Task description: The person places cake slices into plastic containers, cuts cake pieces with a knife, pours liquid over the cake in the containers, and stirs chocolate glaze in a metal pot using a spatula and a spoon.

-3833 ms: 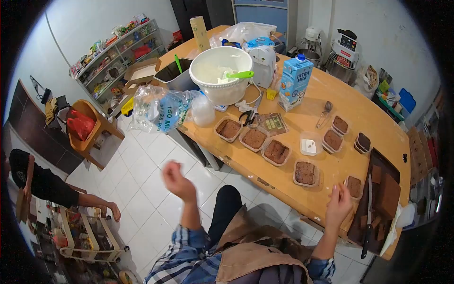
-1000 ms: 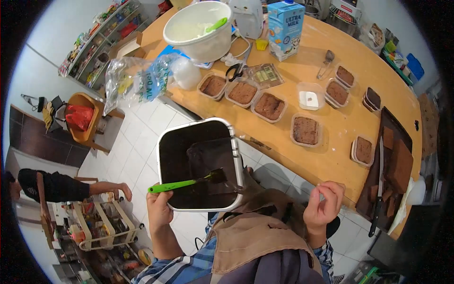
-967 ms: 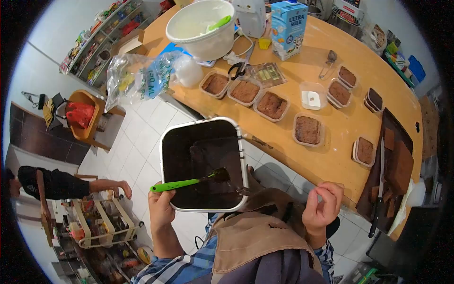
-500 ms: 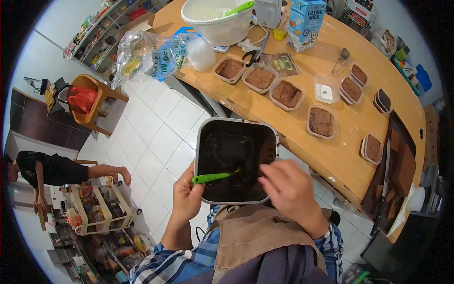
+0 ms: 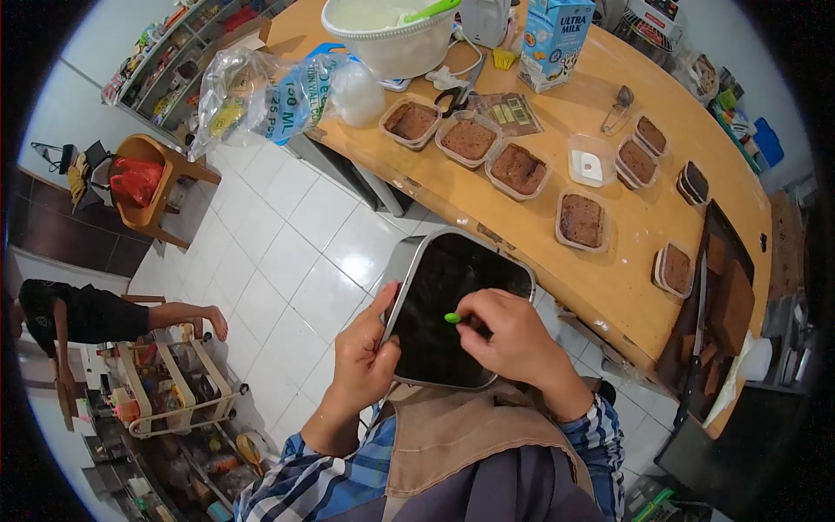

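Observation:
My left hand (image 5: 364, 358) grips the left side of a square metal pan (image 5: 424, 255), with its thumb inside the rim. The pan tilts over my lap, and its inside is dark and glossy. Over the pan, my right hand (image 5: 515, 337) is closed round a green-handled utensil (image 5: 451, 318). Only the green end of the handle shows between the fingers; the rest is hidden by the hand or lost against the dark pan.
Brown cakes in clear tubs, including one cake tub (image 5: 583, 219), stand on the wooden table (image 5: 539, 244). A white bowl (image 5: 383, 43), a milk carton (image 5: 557, 43) and scissors (image 5: 452, 100) lie behind. A knife (image 5: 698, 339) rests on a dark tray at right. Another person (image 5: 83, 313) is at far left.
The green-handled utensil has passed from under my left thumb into my right hand. My left hand has shifted up the pan's side, and the pan has turned and tilted.

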The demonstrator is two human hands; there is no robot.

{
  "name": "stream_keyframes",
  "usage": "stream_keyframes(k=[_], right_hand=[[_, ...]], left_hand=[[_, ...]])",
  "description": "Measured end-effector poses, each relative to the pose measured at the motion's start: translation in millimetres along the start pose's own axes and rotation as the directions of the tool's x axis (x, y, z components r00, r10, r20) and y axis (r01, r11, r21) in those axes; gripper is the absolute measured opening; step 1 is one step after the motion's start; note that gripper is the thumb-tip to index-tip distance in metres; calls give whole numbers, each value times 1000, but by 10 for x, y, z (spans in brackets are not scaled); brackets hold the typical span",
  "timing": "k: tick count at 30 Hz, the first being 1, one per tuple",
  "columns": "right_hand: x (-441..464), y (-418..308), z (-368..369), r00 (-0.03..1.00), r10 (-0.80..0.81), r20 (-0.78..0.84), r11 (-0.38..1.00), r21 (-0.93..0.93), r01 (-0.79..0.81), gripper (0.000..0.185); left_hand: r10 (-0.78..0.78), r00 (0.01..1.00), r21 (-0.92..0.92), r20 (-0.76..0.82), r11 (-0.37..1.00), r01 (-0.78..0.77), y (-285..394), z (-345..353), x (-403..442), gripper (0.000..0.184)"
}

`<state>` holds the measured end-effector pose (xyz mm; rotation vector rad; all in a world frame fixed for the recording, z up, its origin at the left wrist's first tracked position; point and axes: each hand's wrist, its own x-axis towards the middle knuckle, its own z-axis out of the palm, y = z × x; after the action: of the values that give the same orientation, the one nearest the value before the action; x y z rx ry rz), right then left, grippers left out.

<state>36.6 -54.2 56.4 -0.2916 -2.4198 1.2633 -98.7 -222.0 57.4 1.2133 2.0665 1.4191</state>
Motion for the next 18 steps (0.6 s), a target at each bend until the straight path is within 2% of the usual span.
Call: stream_keyframes(k=[1,7,10,13,16,18], right_hand=[[-42,30,14,997,82,-3,992,93,-81,28],[-125,-18,25,994,-94,-51,994,-60,91,27],[-156,16,84,989,-142,-26,988,-64,141,23],[-209,68,128,987,-132,-88,991,-33,129,20],[-228,1,35,941,-99,-324,995,-26,95,17],[-252,25,38,904,1,-428,995,89,42,17]], left_hand=[[1,1000,20,0,1000,-1,21,0,13,10],[17,999,21,-46,1000,-16,68,-8,17,13],[53,996,46,-66,998,-50,75,-7,13,14],[77,993,59,-88,996,-72,77,-10,16,15],[97,989,75,-112,993,-89,99,-5,23,15],[112,986,91,-121,991,-101,121,1,24,15]])
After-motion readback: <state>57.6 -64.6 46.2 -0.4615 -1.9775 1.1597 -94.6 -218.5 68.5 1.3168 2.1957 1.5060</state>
